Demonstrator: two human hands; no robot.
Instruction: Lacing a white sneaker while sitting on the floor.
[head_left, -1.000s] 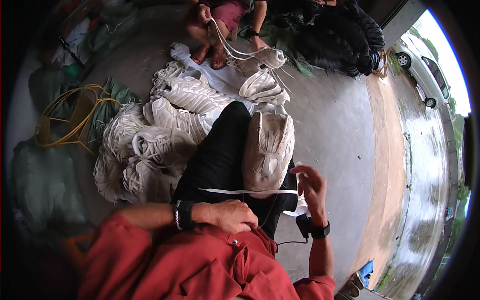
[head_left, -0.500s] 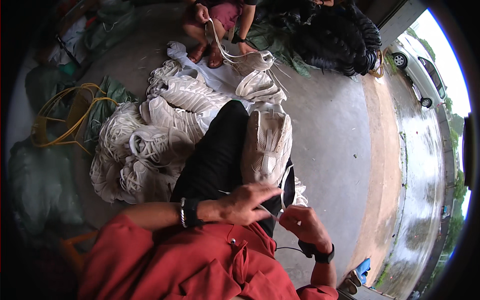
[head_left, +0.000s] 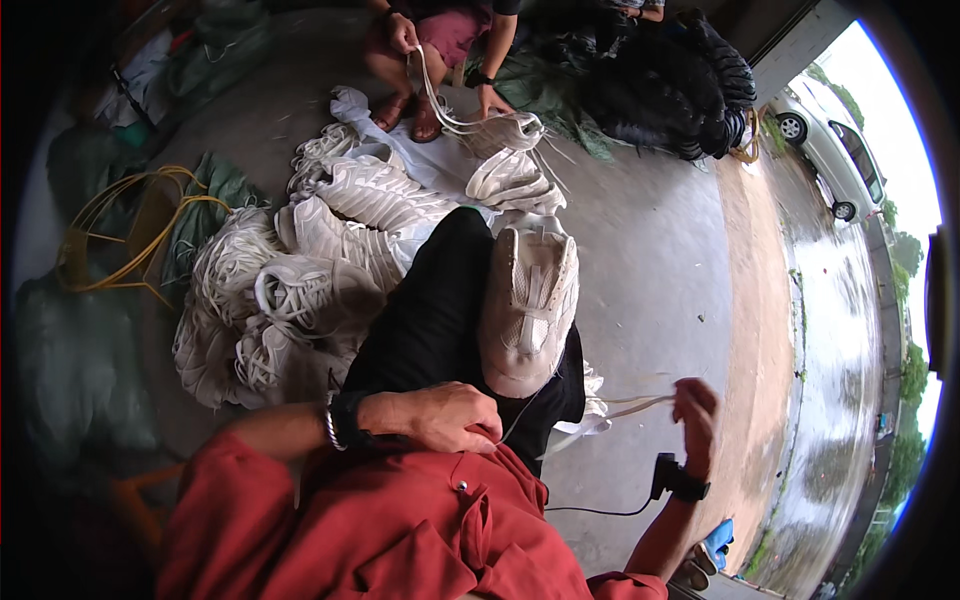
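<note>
Shoe (head_left: 528, 305), cream-white, lies on the black-trousered knee; left hand (head_left: 445, 418) rests closed just below it, right hand (head_left: 697, 412) beside it pinches a white lace (head_left: 625, 405) taut.

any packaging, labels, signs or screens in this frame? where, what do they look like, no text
No boxes, labels, signs or screens visible.
Dark green sacks: person's left, on the floor, bulky, slumped.
Black bags: top right by the doorway, heaped, ribbed.
Wrist device: right wrist, small, black; no face readable.

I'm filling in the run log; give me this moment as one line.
left hand: pinching lace end on lap | right hand: pulling white lace sideways | shoe: on black-trousered leg, sole up
</note>
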